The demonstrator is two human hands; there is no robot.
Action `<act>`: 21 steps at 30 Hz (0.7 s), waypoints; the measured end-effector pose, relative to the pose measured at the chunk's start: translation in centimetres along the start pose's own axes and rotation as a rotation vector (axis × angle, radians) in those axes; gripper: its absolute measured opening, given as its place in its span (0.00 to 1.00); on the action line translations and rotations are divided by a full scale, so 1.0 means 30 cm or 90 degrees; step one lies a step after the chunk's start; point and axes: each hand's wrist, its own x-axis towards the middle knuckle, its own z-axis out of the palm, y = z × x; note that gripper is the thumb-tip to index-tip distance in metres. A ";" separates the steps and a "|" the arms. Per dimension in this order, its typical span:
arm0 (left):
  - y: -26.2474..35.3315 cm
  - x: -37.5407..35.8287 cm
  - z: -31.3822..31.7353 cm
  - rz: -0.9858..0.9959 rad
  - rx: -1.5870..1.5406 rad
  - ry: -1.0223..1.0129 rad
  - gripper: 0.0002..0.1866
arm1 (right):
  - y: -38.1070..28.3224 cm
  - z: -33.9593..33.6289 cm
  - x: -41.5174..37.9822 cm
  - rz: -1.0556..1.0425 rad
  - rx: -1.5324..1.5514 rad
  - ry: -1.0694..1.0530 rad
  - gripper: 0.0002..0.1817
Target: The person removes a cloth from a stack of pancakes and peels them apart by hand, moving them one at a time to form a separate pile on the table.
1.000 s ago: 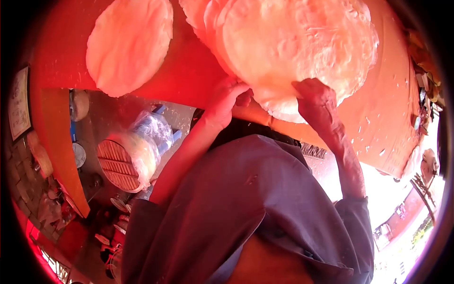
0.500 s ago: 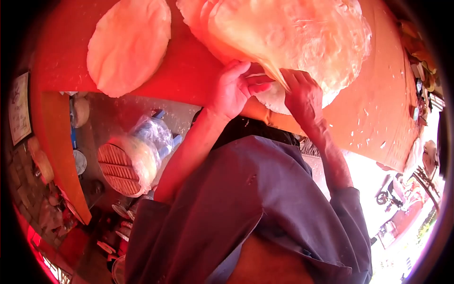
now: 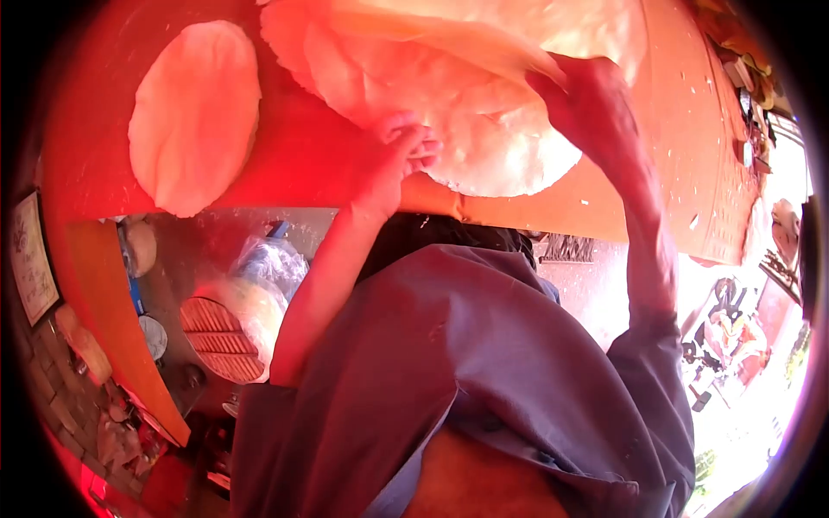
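Peeling the top dough sheet [image 3: 484, 43] requires slow, even tension; right hand [image 3: 596, 104] pinches its edge, left hand [image 3: 390, 157] half-curled, grip indeterminable.

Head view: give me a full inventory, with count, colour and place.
Overlapping flat rounds: several, pale orange-pink, upper middle
Single flat round: 1, pale pink, upper left
Table: 1, red-orange, under the rounds
Slatted round object: 1, brown, lower left
Clear plastic: count unclear, colourless, beside the slatted object
Marked sheet: 1, pale, far left
Clutter: uncountable, mixed colours, right edge
Garment: 1, dark grey-purple, lower middle
Left hand: 1, red-lit, at the rounds' near edge
Right hand: 1, shadowed, gripping the top round's raised edge
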 end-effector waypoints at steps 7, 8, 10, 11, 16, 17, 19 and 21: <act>0.018 0.139 0.002 -0.036 -0.100 -0.018 0.08 | -0.020 -0.412 0.164 -0.055 -0.235 0.434 0.14; 0.010 0.162 0.005 -0.026 -0.138 -0.033 0.06 | -0.040 -0.447 0.152 -0.202 -0.204 0.500 0.13; 0.044 0.138 0.050 -0.019 -0.139 -0.049 0.05 | -0.064 -0.432 0.144 -0.119 -0.407 0.542 0.09; 0.049 0.138 0.062 -0.031 -0.163 -0.027 0.06 | -0.049 -0.400 0.116 -0.231 -0.348 0.491 0.06; 0.016 0.185 0.033 -0.071 -0.192 -0.033 0.13 | 0.144 0.096 0.102 -0.036 -0.217 0.018 0.04; 0.030 0.192 0.042 -0.111 -0.198 -0.011 0.14 | 0.190 0.179 0.073 -0.029 -0.194 -0.007 0.04; 0.016 0.246 -0.006 -0.152 -0.173 -0.027 0.16 | 0.209 0.225 0.062 -0.027 -0.152 -0.017 0.05; -0.003 0.302 -0.049 -0.190 -0.212 -0.071 0.12 | 0.214 0.180 0.064 -0.019 -0.130 -0.001 0.05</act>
